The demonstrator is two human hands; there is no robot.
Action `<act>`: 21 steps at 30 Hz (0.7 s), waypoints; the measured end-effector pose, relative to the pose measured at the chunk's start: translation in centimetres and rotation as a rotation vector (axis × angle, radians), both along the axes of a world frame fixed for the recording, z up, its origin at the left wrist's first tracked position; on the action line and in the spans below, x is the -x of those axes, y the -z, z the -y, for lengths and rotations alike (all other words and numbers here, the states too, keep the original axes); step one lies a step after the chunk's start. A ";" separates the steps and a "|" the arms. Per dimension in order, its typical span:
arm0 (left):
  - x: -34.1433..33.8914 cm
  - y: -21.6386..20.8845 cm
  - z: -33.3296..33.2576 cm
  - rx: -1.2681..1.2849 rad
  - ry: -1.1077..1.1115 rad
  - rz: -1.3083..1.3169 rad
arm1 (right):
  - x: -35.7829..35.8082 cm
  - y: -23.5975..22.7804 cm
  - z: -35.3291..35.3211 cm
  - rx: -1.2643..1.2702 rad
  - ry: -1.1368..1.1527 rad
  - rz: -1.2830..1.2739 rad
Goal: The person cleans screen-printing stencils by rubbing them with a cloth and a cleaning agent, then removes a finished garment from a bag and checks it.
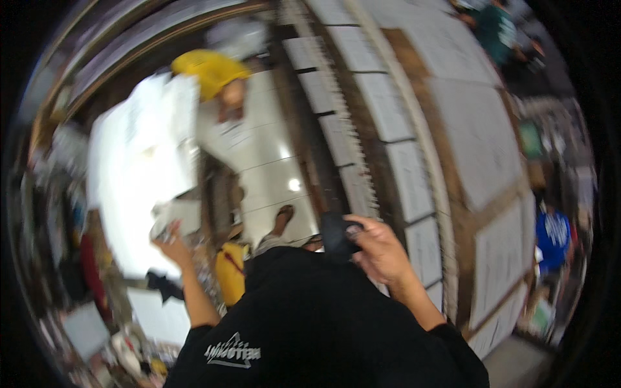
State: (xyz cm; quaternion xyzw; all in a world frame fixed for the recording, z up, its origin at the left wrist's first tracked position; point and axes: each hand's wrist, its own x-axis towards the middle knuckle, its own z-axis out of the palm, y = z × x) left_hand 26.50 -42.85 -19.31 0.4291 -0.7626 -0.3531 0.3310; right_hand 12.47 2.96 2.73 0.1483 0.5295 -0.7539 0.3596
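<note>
My right hand is closed around a small black boxy object, held in front of my body beside the long printing table. Blur hides exactly what the object is. On the other side, my left hand reaches out to the lower edge of a stack of large white sheets. A smaller pale piece lies right by its fingers. The fingers are smeared by motion, so I cannot make out whether they grip it.
A long table with rows of pale rectangular sheets runs along my right. A person in yellow bends over ahead, beyond the tiled floor. People in green and blue are at the far right. Something yellow stands near my left leg.
</note>
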 end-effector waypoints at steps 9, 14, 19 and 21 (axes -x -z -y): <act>2.1 -6.5 -3.6 0.665 -0.132 0.131 | -3.9 -9.5 -8.2 0.001 0.257 -0.249; 10.8 -16.7 -13.0 0.468 0.640 -0.296 | -4.3 -14.1 -14.1 -0.561 0.305 -0.530; 23.7 -24.6 -28.8 0.428 1.493 -0.285 | 6.3 -14.1 -16.8 -1.061 0.069 -1.182; 28.1 -25.8 -32.4 0.609 1.573 -0.391 | 11.3 -12.3 -16.6 -1.063 0.055 -1.308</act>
